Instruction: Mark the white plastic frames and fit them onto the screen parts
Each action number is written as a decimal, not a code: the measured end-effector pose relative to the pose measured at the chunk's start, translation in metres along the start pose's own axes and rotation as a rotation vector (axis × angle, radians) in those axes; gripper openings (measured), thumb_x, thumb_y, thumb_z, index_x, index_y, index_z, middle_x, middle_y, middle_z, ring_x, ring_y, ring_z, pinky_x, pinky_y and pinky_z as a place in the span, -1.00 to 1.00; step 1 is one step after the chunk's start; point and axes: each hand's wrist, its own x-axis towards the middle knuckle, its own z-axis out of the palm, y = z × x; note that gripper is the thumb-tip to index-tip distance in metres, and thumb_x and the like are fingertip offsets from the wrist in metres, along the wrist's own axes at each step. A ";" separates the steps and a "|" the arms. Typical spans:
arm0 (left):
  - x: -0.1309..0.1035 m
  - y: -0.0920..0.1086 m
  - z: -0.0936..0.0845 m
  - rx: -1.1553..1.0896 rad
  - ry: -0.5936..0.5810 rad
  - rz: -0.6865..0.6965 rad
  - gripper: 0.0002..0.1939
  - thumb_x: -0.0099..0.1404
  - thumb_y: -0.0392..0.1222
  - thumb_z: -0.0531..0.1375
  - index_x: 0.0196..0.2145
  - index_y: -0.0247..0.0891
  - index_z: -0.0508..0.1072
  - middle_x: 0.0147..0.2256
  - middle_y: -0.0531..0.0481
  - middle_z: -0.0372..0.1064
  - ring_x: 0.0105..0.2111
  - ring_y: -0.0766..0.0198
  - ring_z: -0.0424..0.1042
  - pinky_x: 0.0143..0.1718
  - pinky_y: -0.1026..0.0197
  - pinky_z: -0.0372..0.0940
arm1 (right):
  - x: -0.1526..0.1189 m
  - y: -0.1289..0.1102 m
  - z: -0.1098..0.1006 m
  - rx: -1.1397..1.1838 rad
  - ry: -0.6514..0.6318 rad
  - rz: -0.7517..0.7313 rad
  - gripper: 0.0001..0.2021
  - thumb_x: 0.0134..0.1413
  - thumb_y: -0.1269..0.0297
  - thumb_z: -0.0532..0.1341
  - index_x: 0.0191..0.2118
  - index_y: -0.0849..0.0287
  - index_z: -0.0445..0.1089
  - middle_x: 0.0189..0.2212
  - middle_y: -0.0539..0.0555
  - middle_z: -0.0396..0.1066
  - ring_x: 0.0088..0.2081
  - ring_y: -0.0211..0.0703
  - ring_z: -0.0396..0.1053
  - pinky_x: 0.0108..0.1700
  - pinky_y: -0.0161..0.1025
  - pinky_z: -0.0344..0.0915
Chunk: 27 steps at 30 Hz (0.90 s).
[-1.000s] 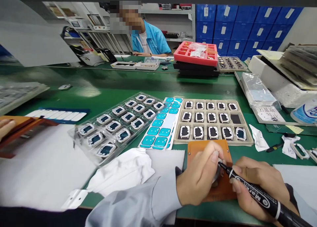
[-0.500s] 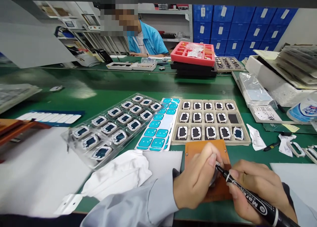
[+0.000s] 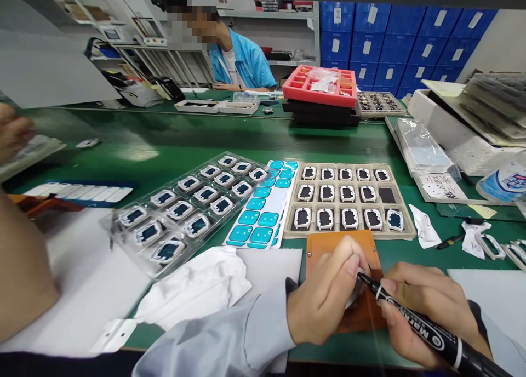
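My left hand [image 3: 326, 297] is closed around a small part over an orange block [image 3: 329, 248]; the fingers hide most of that part, and only a greyish edge shows. In my right hand [image 3: 427, 311] is a black marker pen [image 3: 423, 327], gripped between thumb and fingers. Its tip meets the part at my left fingertips. Just beyond the block lies a beige tray [image 3: 403, 221] of white frames with dark centres; one pocket holds no frame. Beside it are sheets of blue-green stickers [image 3: 255, 204] and a clear tray [image 3: 142, 259] with more white frames.
A white cloth [image 3: 201, 284] lies left of my forearm. Another person's bare arm [image 3: 20, 256] reaches in at the left edge. A co-worker in blue [image 3: 246, 59] sits opposite. Red tray [image 3: 287, 86], plastic bottle [image 3: 503, 180] and loose white frames [image 3: 491, 245] stand around.
Another person's arm and hand have come into view at the left. My hands keep nearly the same place, with the marker tip still at the part. The view has shifted slightly.
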 end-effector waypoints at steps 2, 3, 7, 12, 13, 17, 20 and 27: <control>0.000 0.001 0.000 -0.011 -0.008 -0.002 -0.54 0.46 0.18 -0.22 -0.29 -0.23 0.20 -0.43 0.01 0.24 -0.46 0.30 0.23 -0.40 0.22 0.18 | 0.001 0.000 0.000 -0.002 -0.005 -0.004 -0.82 0.12 0.48 0.17 -0.16 0.12 0.27 -0.51 0.01 0.36 -0.56 -0.29 0.30 -0.56 -0.37 0.31; -0.001 0.002 0.001 -0.028 -0.009 -0.004 -0.54 0.46 0.19 -0.21 -0.29 -0.23 0.20 -0.44 0.01 0.23 -0.47 0.31 0.22 -0.40 0.22 0.17 | 0.002 -0.001 0.000 -0.007 -0.005 -0.003 -0.83 0.12 0.49 0.17 -0.17 0.12 0.28 -0.50 0.01 0.36 -0.56 -0.28 0.30 -0.56 -0.36 0.31; -0.001 0.000 0.004 -0.159 0.033 -0.060 -0.55 0.45 0.20 -0.15 -0.29 -0.24 0.22 -0.43 0.03 0.23 -0.52 0.37 0.17 -0.46 0.27 0.17 | 0.003 0.000 0.001 -0.002 0.015 -0.010 -0.81 0.10 0.52 0.16 -0.18 0.14 0.27 -0.51 0.03 0.36 -0.56 -0.26 0.30 -0.56 -0.33 0.30; 0.010 -0.012 0.004 -0.605 0.021 -0.043 -0.61 0.42 0.21 -0.07 -0.28 -0.19 0.13 -0.50 0.15 0.23 -0.71 0.51 0.07 -0.69 0.44 0.05 | -0.003 -0.001 -0.001 0.202 0.113 -0.011 -0.76 0.20 0.48 0.11 -0.03 0.13 0.26 -0.56 0.02 0.34 -0.60 -0.23 0.30 -0.61 -0.30 0.27; 0.013 -0.013 0.003 -0.694 0.006 -0.040 -0.63 0.42 0.20 -0.08 -0.28 -0.18 0.12 -0.51 0.16 0.26 -0.74 0.52 0.06 -0.72 0.47 0.01 | -0.003 -0.001 -0.002 0.240 0.136 0.025 -0.75 0.24 0.46 0.09 0.01 0.12 0.25 -0.54 0.03 0.35 -0.59 -0.21 0.33 -0.60 -0.28 0.30; 0.019 -0.010 -0.003 -0.953 -0.060 -0.124 -0.71 0.43 0.11 -0.08 -0.29 -0.16 0.09 -0.53 0.15 0.30 -0.79 0.51 0.06 -0.79 0.54 -0.15 | 0.004 -0.002 -0.006 0.388 0.091 0.079 -0.68 0.27 0.46 0.10 0.09 0.05 0.25 -0.45 0.07 0.41 -0.50 -0.17 0.43 -0.53 -0.29 0.44; 0.019 -0.006 -0.008 -1.039 -0.065 -0.180 -0.75 0.42 0.05 -0.05 -0.29 -0.17 0.14 -0.53 0.15 0.28 -0.79 0.53 0.01 -0.81 0.55 -0.16 | 0.007 0.001 -0.004 0.492 0.137 0.095 -0.68 0.27 0.47 0.12 0.09 0.05 0.28 -0.42 0.06 0.41 -0.47 -0.19 0.45 -0.53 -0.33 0.46; 0.020 -0.005 -0.012 -1.145 -0.063 -0.275 -0.74 0.39 0.04 0.01 -0.30 -0.20 0.20 -0.48 0.13 0.26 -0.77 0.54 0.03 -0.84 0.55 -0.19 | -0.004 0.009 0.006 0.576 0.166 0.163 -0.70 0.22 0.50 0.15 0.05 0.10 0.29 -0.39 0.07 0.42 -0.40 -0.16 0.45 -0.48 -0.28 0.46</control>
